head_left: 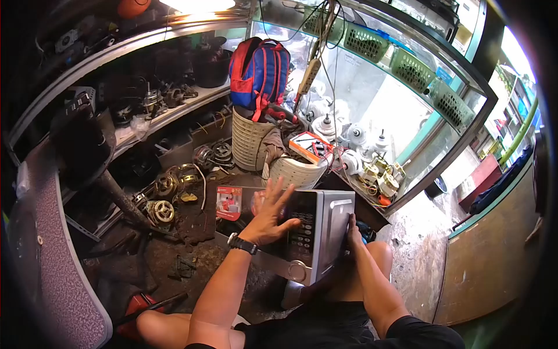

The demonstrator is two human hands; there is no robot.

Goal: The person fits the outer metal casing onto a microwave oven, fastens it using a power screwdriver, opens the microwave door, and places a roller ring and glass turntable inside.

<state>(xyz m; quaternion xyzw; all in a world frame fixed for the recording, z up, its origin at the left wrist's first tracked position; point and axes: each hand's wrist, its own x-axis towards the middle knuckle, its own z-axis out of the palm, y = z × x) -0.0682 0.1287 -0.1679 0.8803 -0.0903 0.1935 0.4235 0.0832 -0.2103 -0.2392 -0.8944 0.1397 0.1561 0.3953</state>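
Left hand is open, fingers splayed over the front, contact unclear; microwave sits mid-frame, long axis roughly left-right, dipping right; right hand is nearer its right side panel, fingers mostly hidden, grip can't be told.

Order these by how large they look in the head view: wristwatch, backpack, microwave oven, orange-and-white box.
1. Microwave oven
2. Red-and-blue backpack
3. Orange-and-white box
4. Wristwatch, smallest despite being nearer the camera than the box
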